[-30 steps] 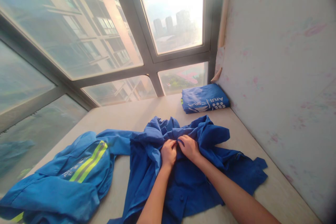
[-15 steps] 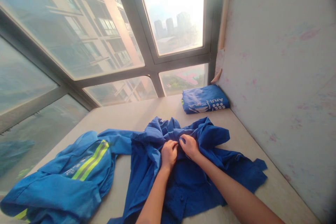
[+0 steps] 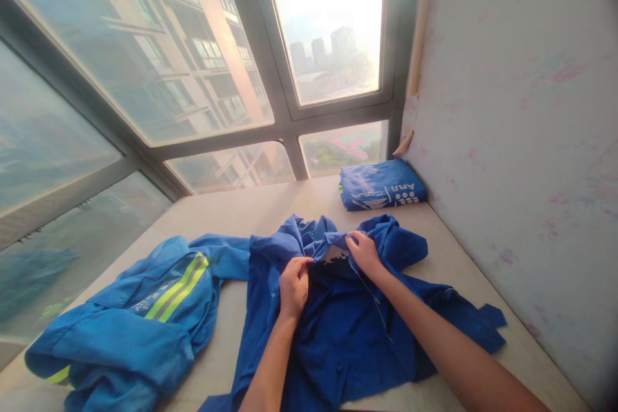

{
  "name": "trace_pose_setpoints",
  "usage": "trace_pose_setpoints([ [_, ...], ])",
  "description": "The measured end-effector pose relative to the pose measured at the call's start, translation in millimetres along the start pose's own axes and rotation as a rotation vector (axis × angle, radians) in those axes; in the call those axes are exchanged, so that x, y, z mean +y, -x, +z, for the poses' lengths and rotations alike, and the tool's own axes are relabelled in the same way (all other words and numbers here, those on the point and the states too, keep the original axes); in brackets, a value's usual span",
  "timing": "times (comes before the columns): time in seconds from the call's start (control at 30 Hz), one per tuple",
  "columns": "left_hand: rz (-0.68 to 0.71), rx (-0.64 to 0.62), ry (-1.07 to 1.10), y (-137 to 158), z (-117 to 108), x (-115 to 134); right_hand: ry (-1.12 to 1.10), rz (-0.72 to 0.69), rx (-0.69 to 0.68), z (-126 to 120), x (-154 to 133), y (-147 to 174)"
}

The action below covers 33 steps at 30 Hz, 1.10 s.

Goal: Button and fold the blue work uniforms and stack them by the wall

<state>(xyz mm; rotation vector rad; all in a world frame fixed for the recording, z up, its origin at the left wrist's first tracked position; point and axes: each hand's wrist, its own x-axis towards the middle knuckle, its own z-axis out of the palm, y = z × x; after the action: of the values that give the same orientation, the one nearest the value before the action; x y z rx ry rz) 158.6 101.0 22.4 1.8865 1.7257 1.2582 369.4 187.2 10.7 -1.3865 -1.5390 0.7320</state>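
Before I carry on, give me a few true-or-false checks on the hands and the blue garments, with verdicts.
1. The left hand and the right hand both grip the dark blue jacket. True.
2. The two hands touch each other. False: they are apart.
3. The striped blue jacket lies left of the left hand. True.
4. The folded blue garment lies near the floral-patterned wall. True.
5. The folded garment is nearer the camera than the striped jacket. False: it is farther away.

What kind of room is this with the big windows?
Probably a home's window nook, maybe an enclosed balcony: big windows, flowery wallpaper and a pale flat surface with blue clothes on it.
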Motion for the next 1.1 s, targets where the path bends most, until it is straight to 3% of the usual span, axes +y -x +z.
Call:
trace_pose_setpoints([
  [0.1, -0.076, 0.145, -0.008, -16.9, -29.4, -0.4, -0.079, -0.003, 0.096, -31.8, -17.1, -35.0],
  [0.2, -0.064, 0.280, -0.049, -37.6, -63.2, 21.9, -0.168, -0.064, 0.169, -67.3, -46.8, -64.6],
  [0.3, 0.164, 0.427, -0.145, -45.1, -92.0, 64.6, -0.233, -0.237, 0.254, -99.2, -87.5, -64.0],
  [0.4, 0.470, 0.514, -0.256, -23.4, -101.1, 100.0, -0.136, -0.424, 0.389, -120.6, -112.0, -26.7],
  [0.47, 0.587, 0.393, -0.348, 5.8, -91.7, 105.8, -0.026, -0.531, 0.388, -126.0, -102.7, 10.8],
  [0.53, 0.561, 0.072, -0.476, 38.6, -73.2, 96.3, 0.121, -0.570, 0.174, -124.9, -72.1, 48.9],
  [0.63, 0.282, -0.528, -0.680, 76.1, -45.7, 71.5, 0.455, -0.368, -0.344, -120.3, -14.7, 91.9],
  [0.7, 0.138, -0.739, -0.729, 85.1, -36.9, 62.9, 0.642, -0.205, -0.569, -119.7, 7.3, 105.2],
  [0.73, 0.113, -0.767, -0.716, 84.2, -35.4, 63.4, 0.703, -0.160, -0.611, -119.8, 9.6, 107.0],
  [0.8, 0.117, -0.695, -0.633, 73.7, -35.4, 72.5, 0.751, -0.160, -0.563, -118.6, -2.6, 103.3],
  [0.9, 0.181, -0.471, -0.482, 47.1, -31.9, 91.9, 0.647, -0.317, -0.422, -105.4, -41.6, 92.3],
  [0.97, 0.207, -0.391, -0.446, 30.5, -24.6, 96.3, 0.525, -0.416, -0.442, -86.9, -62.0, 89.8],
  [1.1, 0.217, -0.495, -0.434, 15.7, -9.7, 78.3, 0.503, -0.366, -0.521, -42.6, -65.7, 98.0],
])
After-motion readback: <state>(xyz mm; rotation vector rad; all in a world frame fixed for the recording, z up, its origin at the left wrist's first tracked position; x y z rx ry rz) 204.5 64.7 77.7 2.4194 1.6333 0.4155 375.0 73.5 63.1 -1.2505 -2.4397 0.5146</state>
